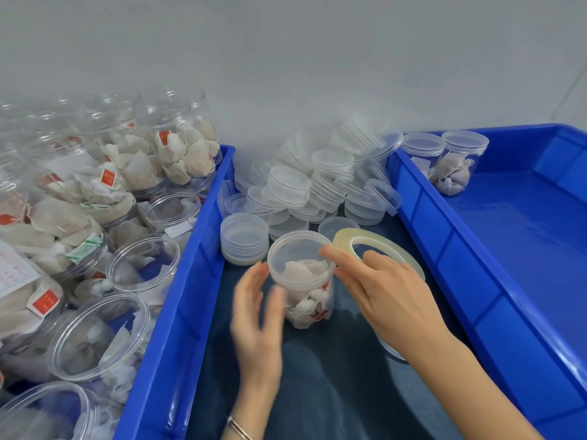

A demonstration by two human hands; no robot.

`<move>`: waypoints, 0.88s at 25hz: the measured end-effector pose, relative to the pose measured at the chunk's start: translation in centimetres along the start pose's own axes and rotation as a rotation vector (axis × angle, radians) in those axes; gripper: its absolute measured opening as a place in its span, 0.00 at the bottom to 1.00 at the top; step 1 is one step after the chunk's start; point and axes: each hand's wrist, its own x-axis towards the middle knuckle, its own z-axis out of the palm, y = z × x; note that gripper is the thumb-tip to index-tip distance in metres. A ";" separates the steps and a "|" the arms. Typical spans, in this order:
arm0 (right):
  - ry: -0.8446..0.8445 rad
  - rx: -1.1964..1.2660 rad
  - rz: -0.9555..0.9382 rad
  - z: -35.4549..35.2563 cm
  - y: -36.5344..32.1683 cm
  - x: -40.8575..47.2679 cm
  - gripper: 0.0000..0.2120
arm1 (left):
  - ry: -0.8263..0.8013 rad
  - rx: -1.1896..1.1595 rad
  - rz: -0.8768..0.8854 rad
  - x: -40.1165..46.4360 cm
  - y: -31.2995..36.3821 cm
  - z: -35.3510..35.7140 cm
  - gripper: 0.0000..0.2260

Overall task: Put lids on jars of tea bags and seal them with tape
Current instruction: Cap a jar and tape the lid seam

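A clear jar of tea bags [309, 300] stands upright on dark fabric between two blue bins, with a translucent lid [298, 257] sitting on its mouth. My left hand [257, 315], blurred, is beside the jar's left wall with fingers nearly straight; contact cannot be told. My right hand [384, 293] holds a roll of clear tape [386, 246] just right of the jar, fingers reaching through its hole. The right thumb touches the lid's right rim.
A heap of loose lids [305, 192] lies behind the jar. The left blue bin [178, 293] holds several open jars of tea bags [143, 268]. The right blue bin [521, 249] has two lidded jars [457, 163] at its far corner. A clear round piece [390, 349] lies under my right wrist.
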 end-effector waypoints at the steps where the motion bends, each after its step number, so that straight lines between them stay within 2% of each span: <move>1: -0.009 -0.017 0.000 -0.1 -0.1 0.0 0.20 | -0.141 0.032 0.003 -0.7 0.1 0.6 0.34; 2: -0.016 -0.036 -0.008 -0.1 -0.1 0.0 0.20 | -0.217 0.091 -0.009 -1.0 0.3 1.4 0.44; 3: -0.017 -0.048 -0.015 -0.2 -0.1 -0.1 0.20 | -0.223 0.145 -0.036 -0.8 0.5 2.3 0.50; 4: -0.007 -0.048 -0.015 -0.4 -0.1 -0.2 0.20 | -0.182 0.192 -0.060 -0.3 0.7 2.9 0.51; 6: 0.005 -0.038 -0.012 -0.9 -0.1 -0.7 0.22 | -0.141 0.295 -0.064 1.2 0.9 3.0 0.47; 8: -0.007 -0.012 -0.020 -1.2 0.2 -1.1 0.27 | -0.213 0.346 -0.051 2.7 0.9 2.3 0.44; 11: -0.069 0.028 0.057 -1.5 1.3 -1.5 0.28 | -0.271 0.320 -0.046 4.0 0.5 0.8 0.42; 15: -0.172 -0.109 0.115 -2.0 2.7 -1.6 0.29 | -0.322 0.278 -0.062 4.6 0.2 -0.3 0.43; 19: -0.131 -0.067 0.172 -2.4 4.0 -1.7 0.17 | -0.384 0.272 -0.086 5.4 0.3 -1.0 0.44; 22: -0.099 -0.013 0.159 -2.2 4.6 -0.5 0.16 | -0.442 0.263 -0.101 5.6 0.5 -1.3 0.44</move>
